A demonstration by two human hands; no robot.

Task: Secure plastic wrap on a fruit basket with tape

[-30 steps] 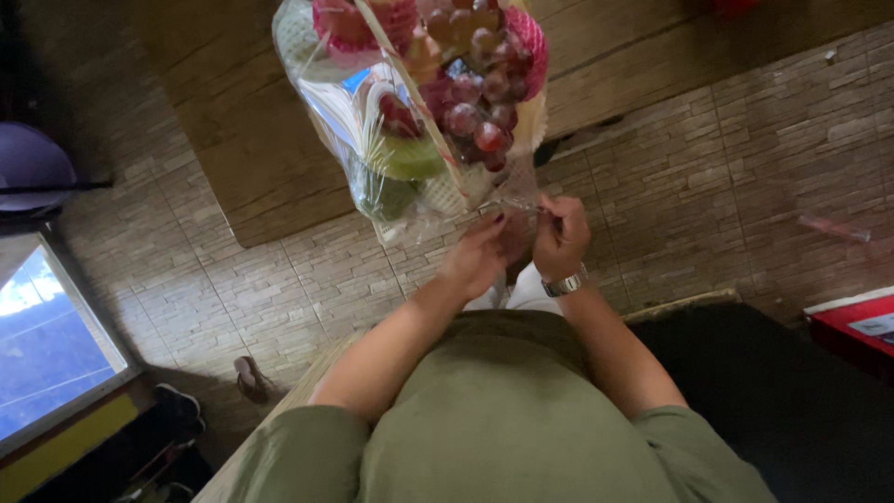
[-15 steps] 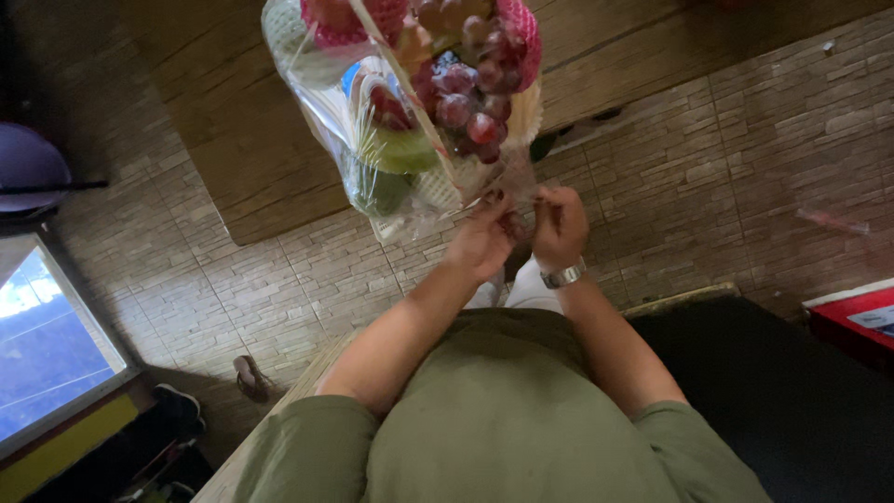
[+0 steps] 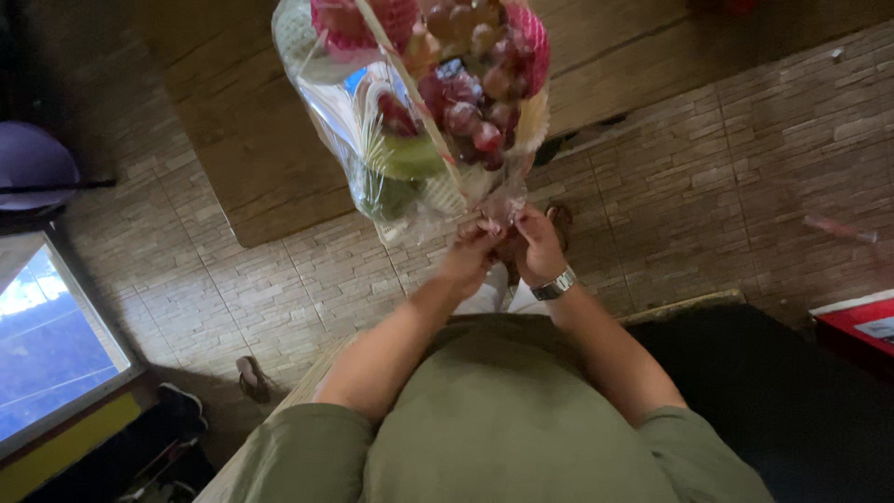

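From the head camera, looking straight down over my olive-green shirt (image 3: 503,419), I hold a clear cellophane-wrapped fruit bundle (image 3: 410,121) up in front of me, above the floor. Red grapes (image 3: 470,107), a green fruit (image 3: 410,158) and pink foam netting (image 3: 349,19) show through the wrap. The bundle's wide end points away from me and its gathered neck comes down to my hands, so its weight hangs from the one spot where the wrap is bunched.

My left hand (image 3: 470,261) is clenched on that twisted neck of cellophane, its fingers (image 3: 484,233) pinching the film from the left. My right hand (image 3: 535,251), with a silver wristwatch (image 3: 554,284) on it, closes on the same neck from the right, just touching the left. Both hands meet there because the loose film only stays shut while squeezed.

Below lies a pale stone-tiled floor (image 3: 708,186), with a brown wooden desk (image 3: 242,140) behind the bundle, a lit screen (image 3: 47,345) at far left and a red box (image 3: 857,331) at right.
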